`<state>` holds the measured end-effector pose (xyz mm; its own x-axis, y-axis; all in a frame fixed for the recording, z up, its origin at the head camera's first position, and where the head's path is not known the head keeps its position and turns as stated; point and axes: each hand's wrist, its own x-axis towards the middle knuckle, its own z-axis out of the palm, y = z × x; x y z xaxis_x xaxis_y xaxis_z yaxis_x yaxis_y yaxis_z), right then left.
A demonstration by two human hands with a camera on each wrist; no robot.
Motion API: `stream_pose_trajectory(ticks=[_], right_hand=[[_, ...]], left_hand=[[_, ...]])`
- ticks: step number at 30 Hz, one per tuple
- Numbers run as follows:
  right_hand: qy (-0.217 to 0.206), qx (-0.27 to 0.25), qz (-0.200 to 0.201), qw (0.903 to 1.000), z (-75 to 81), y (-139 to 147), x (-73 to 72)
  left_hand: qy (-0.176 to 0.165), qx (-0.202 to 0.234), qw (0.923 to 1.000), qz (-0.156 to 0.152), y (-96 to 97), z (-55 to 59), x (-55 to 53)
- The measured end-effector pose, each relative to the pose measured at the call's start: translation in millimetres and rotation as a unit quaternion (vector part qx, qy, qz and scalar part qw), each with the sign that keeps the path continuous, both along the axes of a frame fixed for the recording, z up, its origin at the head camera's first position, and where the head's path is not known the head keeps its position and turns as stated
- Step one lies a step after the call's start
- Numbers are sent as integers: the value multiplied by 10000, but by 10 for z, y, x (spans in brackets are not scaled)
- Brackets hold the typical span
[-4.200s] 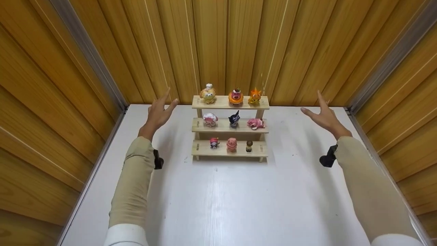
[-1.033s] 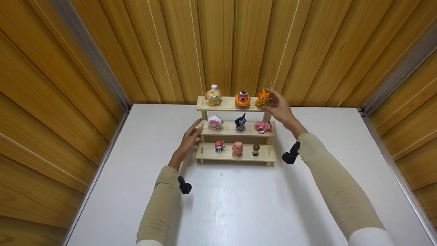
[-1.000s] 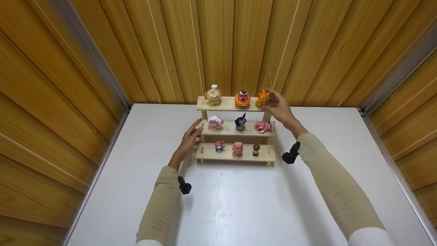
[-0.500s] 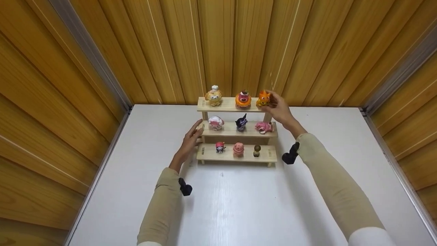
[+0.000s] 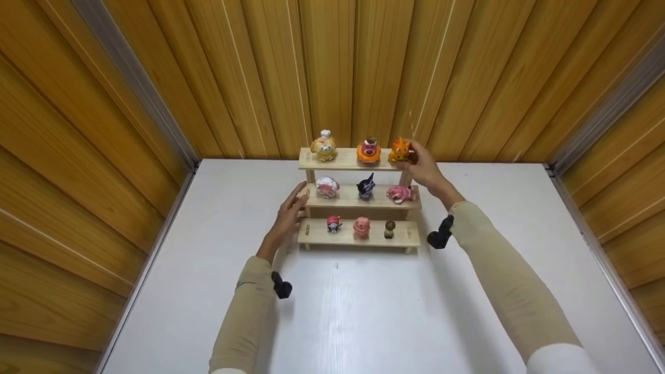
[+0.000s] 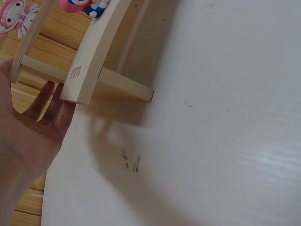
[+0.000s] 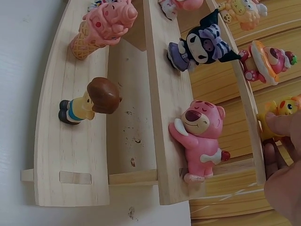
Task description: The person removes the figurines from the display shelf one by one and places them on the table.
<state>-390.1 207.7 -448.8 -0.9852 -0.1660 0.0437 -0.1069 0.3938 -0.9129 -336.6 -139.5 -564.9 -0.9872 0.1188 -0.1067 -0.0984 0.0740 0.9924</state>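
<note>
A three-tier wooden display shelf [image 5: 345,195] stands on a white table. My left hand [image 5: 284,217] rests against its left end at the middle tier; in the left wrist view its extended fingers [image 6: 55,104] reach behind the side of the boards. At the top tier's right end, my right hand [image 5: 427,170] pinches an orange-and-yellow figurine [image 5: 400,150]. The right wrist view shows the thumb [image 7: 280,123] across the figurine's body and the other fingers curled by the board's edge. The figurine sits right at the board, partly cut off by that view's edge.
Beside it on the top tier are a bear figurine in an orange ring [image 5: 368,150] and a chef-hatted figurine [image 5: 324,147]. Below stand a black-hooded figurine [image 5: 366,187], a lying pink bear [image 5: 400,194] and several others. Wood-panel walls [image 5: 332,67] enclose the table.
Both hands have come inward from either side of the shelf, left to its end, right onto the orange-and-yellow figurine. Over the last second, the hands stay almost still while the figurine turns slightly.
</note>
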Motion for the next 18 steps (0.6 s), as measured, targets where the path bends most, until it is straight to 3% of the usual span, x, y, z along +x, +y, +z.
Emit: stream_pose_trajectory(ticks=[9, 18], right_hand=[[-48, -59, -42, 10000, -17, -59, 12], [344, 189, -265, 9989, -17, 15, 8]], left_hand=[[24, -49, 10000, 44, -39, -46, 28], [142, 34, 9999, -87, 5, -25, 19]])
